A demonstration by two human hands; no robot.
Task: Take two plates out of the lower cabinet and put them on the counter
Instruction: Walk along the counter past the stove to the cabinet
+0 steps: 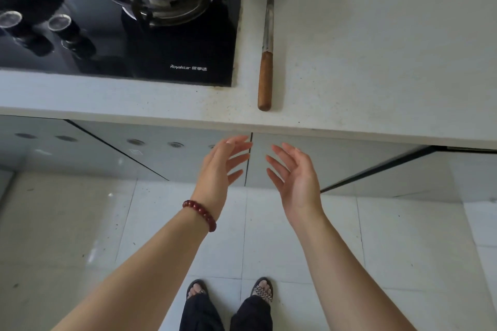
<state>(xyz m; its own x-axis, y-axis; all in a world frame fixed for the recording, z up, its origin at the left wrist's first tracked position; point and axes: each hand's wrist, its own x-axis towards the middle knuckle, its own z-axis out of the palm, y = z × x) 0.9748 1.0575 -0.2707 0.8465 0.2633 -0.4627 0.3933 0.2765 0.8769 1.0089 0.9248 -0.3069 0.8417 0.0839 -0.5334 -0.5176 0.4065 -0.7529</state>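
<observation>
The lower cabinet [309, 158] presents flat, glossy grey door panels directly beneath the counter [376, 48]; a narrow vertical seam divides two of the doors. No plates are in view, so their location cannot be told. The left hand [220, 166] and right hand [293, 174] hover in front of that seam, palms turned toward each other, fingers spread and relaxed, grasping nothing and apart from the doors. The left wrist carries a bracelet [200, 214] of round dark-red beads. The counter is a pale, speckled, matte slab with a squared front edge. On it lies a hammer [267, 35] with a dull metal head, steel shank and smooth brown wooden grip, just beside a black glass gas hob [172, 62] fitted with a round burner and cylindrical knobs. The floor [80, 223] consists of large light square tiles.
</observation>
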